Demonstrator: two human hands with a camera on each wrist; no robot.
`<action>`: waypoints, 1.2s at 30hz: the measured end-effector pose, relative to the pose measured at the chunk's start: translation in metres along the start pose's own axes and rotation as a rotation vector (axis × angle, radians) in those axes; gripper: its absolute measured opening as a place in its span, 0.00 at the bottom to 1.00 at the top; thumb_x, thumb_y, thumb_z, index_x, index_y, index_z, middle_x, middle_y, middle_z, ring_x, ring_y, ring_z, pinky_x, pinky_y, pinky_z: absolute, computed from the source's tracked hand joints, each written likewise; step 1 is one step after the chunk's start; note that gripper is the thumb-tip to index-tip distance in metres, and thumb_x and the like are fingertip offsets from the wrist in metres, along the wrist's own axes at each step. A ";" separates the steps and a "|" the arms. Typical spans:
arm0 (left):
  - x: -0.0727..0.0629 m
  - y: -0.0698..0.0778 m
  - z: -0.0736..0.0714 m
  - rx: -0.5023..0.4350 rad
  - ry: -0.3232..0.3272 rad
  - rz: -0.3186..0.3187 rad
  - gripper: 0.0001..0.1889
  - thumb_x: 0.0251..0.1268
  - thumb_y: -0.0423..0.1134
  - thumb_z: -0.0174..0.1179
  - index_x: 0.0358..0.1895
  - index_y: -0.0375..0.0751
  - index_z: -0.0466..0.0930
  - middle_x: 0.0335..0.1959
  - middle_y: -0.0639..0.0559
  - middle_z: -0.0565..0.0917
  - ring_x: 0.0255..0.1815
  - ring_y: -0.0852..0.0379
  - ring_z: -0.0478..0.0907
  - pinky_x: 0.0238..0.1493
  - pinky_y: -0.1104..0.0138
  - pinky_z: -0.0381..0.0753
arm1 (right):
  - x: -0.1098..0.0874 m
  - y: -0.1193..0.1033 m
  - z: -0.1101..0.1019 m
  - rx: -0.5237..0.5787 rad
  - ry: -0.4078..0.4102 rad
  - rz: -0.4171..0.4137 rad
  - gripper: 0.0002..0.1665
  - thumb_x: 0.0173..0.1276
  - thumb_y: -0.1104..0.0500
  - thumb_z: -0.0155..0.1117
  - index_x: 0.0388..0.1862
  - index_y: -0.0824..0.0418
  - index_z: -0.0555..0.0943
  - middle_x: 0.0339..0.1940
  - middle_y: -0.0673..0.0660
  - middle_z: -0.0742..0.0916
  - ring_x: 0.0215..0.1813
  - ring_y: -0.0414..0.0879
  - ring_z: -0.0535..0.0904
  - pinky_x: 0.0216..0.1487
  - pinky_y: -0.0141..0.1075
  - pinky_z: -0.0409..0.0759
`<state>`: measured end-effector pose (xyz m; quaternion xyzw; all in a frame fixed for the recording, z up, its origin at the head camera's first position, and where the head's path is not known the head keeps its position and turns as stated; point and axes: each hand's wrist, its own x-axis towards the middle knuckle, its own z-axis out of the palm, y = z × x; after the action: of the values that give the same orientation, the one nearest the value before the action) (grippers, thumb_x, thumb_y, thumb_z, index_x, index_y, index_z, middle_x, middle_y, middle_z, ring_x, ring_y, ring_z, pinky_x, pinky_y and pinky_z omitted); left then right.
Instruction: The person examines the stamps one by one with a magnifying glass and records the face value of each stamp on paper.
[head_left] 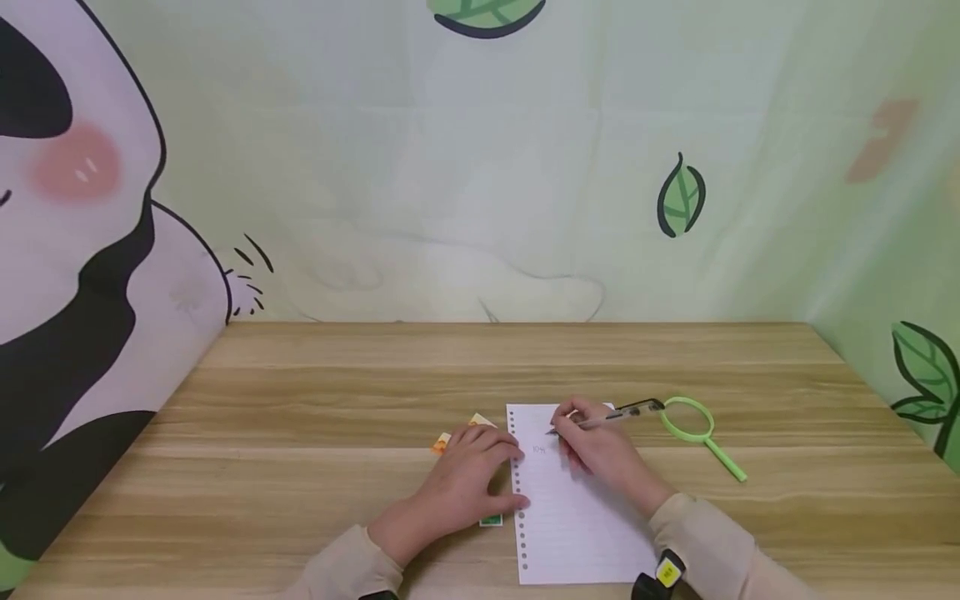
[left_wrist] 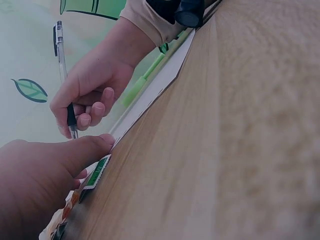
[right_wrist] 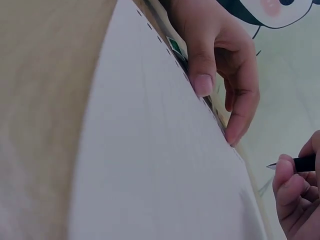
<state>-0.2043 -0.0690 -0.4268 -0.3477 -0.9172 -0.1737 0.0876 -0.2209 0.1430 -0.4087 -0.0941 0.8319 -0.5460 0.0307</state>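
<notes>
A white lined sheet of loose-leaf paper [head_left: 570, 525], punched with holes down its left side, lies on the wooden table. My right hand [head_left: 600, 446] grips a clear-barrelled pen [head_left: 630, 412] with a black grip [left_wrist: 71, 115]. The pen's tip points down over the upper part of the sheet, near small handwritten marks [head_left: 538, 449]. My left hand [head_left: 468, 479] rests with thumb and fingertips on the sheet's holed edge, fingers spread and slightly bent. Under and beside that hand lie small stamp-like pieces, an orange one [head_left: 440, 443] and a green one [head_left: 491, 521], partly covered.
A light green magnifying glass [head_left: 725, 459] lies to the right of the paper, its ring near the pen's back end. Behind the wooden table [head_left: 337, 383] hangs a pale green backdrop [head_left: 360, 167] with a panda and leaves.
</notes>
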 end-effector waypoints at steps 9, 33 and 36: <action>0.001 0.000 0.002 -0.001 -0.002 -0.003 0.24 0.52 0.56 0.69 0.48 0.47 0.81 0.53 0.55 0.80 0.59 0.56 0.72 0.67 0.56 0.64 | 0.000 -0.014 -0.015 -0.050 0.005 0.017 0.10 0.65 0.62 0.58 0.41 0.67 0.73 0.24 0.57 0.79 0.19 0.42 0.71 0.15 0.29 0.71; 0.000 -0.002 0.001 -0.010 -0.005 0.001 0.24 0.52 0.56 0.69 0.49 0.47 0.81 0.53 0.56 0.80 0.59 0.55 0.71 0.68 0.55 0.63 | -0.010 -0.028 -0.058 -0.117 -0.060 -0.094 0.13 0.67 0.59 0.62 0.45 0.67 0.76 0.28 0.63 0.81 0.22 0.43 0.79 0.16 0.35 0.76; 0.000 -0.002 0.000 -0.007 -0.002 0.006 0.24 0.52 0.57 0.68 0.49 0.47 0.81 0.53 0.56 0.80 0.60 0.55 0.71 0.68 0.55 0.64 | -0.013 -0.030 -0.062 -0.151 -0.051 -0.131 0.13 0.66 0.62 0.63 0.46 0.68 0.76 0.30 0.64 0.83 0.24 0.43 0.80 0.18 0.35 0.79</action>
<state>-0.2055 -0.0701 -0.4274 -0.3511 -0.9156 -0.1761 0.0859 -0.2138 0.1901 -0.3574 -0.1642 0.8618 -0.4798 0.0090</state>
